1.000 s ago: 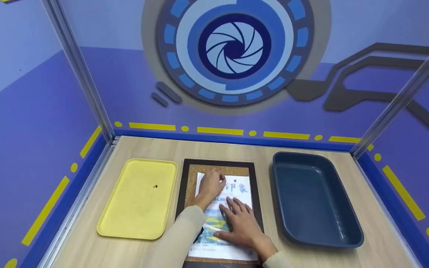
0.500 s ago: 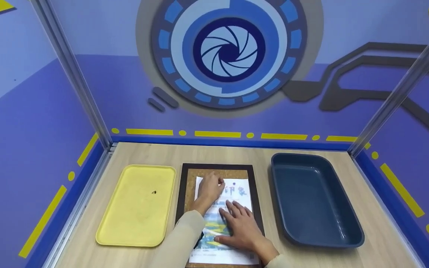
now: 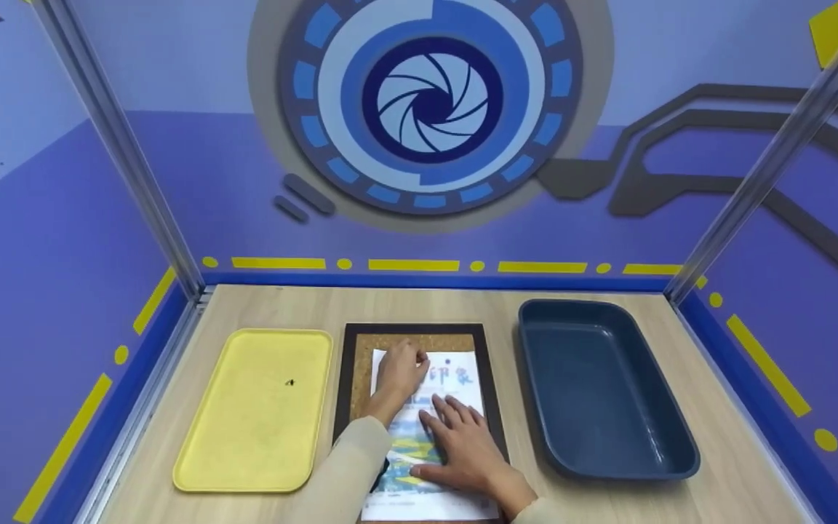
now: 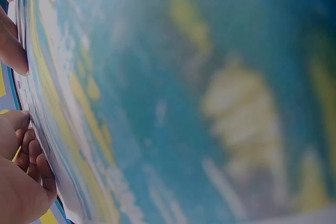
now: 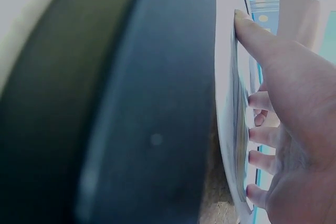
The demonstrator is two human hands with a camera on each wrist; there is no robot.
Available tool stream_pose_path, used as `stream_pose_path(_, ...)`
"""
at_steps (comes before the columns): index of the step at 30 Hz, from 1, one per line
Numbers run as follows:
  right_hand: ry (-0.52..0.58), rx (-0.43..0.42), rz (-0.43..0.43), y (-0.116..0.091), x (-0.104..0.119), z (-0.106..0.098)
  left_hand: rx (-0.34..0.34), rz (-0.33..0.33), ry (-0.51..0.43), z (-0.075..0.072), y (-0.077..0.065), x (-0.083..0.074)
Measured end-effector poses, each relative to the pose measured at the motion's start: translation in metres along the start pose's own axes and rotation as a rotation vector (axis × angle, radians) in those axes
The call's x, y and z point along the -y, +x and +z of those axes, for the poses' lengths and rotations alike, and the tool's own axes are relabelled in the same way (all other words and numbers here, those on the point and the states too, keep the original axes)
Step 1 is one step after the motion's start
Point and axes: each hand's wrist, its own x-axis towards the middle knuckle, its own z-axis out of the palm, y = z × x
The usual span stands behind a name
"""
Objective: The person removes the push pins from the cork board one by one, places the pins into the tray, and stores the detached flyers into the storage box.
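Note:
A printed paper sheet [image 3: 419, 502] with blue and yellow artwork lies on a black-framed cork board [image 3: 484, 342]. Near its upper edge is a small round dark blue spot [image 3: 448, 362]. My left hand [image 3: 399, 375] is at the sheet's upper left, fingers curled and thumb and fingertips together close over the paper; I cannot tell whether something small is between them. My right hand [image 3: 463, 447] rests on the sheet's lower right with fingers spread. In the right wrist view its thumb [image 5: 257, 38] and fingertips touch the paper, which bows slightly at the edge.
Left of the board lies a yellow tray [image 3: 252, 437] with a small dark mark on it. A deep dark blue bin [image 3: 601, 407] stands to the right. Purple panels [image 3: 193, 182] and metal posts enclose the wooden table [image 3: 281, 306] at the back and sides.
The head view has tilted and shifted a little, so the scene sits lower and then further left in the picture. Both hands keep their places on the sheet.

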Motion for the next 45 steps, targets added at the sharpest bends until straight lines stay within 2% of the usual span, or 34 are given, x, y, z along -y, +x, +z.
stream_pose_path(8, -0.009, 0.019, 0.002, -0.004, -0.005, -0.006, -0.005, -0.004, -0.032, 0.004, 0.000, -0.004)
stream_pose_path(14, -0.021, 0.002, -0.009, -0.005, -0.007, -0.007, -0.010, -0.026, -0.079, 0.005, 0.000, -0.005)
stream_pose_path(19, -0.020, 0.000, -0.012, -0.005, -0.006, -0.007, -0.018, -0.005, -0.157, 0.000, -0.001, -0.001)
stream_pose_path(26, -0.006, -0.018, -0.029, -0.006, -0.001, -0.003, 0.041, -0.029, -0.279, -0.011, -0.004, 0.008)
stream_pose_path(31, -0.007, -0.009, -0.011, -0.005, 0.002, -0.001, 0.079, -0.021, -0.352, -0.031, -0.008, 0.007)
stream_pose_path(34, -0.003, 0.000, 0.001, -0.002, 0.002, -0.002, 0.069, 0.028, -0.407, -0.049, -0.009, 0.007)
stream_pose_path(40, 0.000, 0.012, 0.016, 0.003, 0.001, -0.004, -0.018, 0.095, -0.419, -0.083, -0.015, 0.015)
stream_pose_path(45, -0.001, 0.032, 0.032, -0.002, 0.002, -0.001, -0.081, 0.087, -0.422, -0.104, -0.034, 0.031)
